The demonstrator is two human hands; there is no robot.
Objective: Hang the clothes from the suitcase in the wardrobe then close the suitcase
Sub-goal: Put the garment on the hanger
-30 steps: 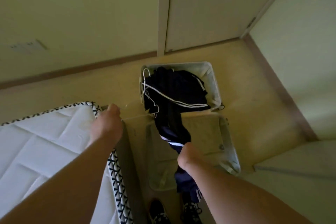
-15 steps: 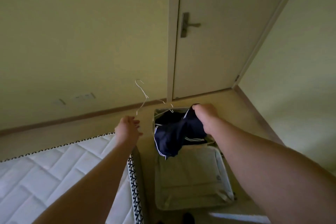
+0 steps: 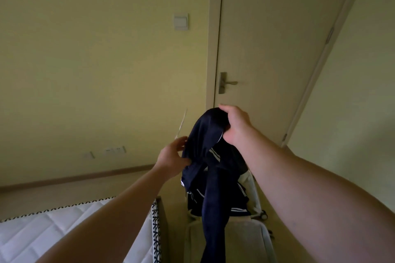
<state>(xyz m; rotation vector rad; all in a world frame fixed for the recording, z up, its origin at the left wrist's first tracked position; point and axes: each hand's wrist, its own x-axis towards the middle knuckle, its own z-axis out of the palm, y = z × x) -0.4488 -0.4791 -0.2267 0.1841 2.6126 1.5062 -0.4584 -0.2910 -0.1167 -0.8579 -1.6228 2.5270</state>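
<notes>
A dark navy garment with white stripes [image 3: 210, 168] hangs in the air above the open pale suitcase [image 3: 248, 239] on the floor. My right hand [image 3: 235, 126] grips its top, bunched fabric in the fingers. My left hand [image 3: 173, 156] pinches the garment's left edge and also holds a thin white wire hanger [image 3: 181, 124], which sticks up above the fingers. More dark striped clothing [image 3: 237, 203] lies in the suitcase's far half, mostly hidden behind the hanging piece.
A white quilted mattress with a black-and-white trim [image 3: 70, 226] lies at the lower left, right beside the suitcase. A closed door with a lever handle [image 3: 226, 82] stands straight ahead. A light switch [image 3: 181, 21] and sockets [image 3: 115, 150] are on the wall.
Both hands rose with the garment and hanger, from floor level to chest height. The left hand moved in to touch the garment. The view tilted up toward the door.
</notes>
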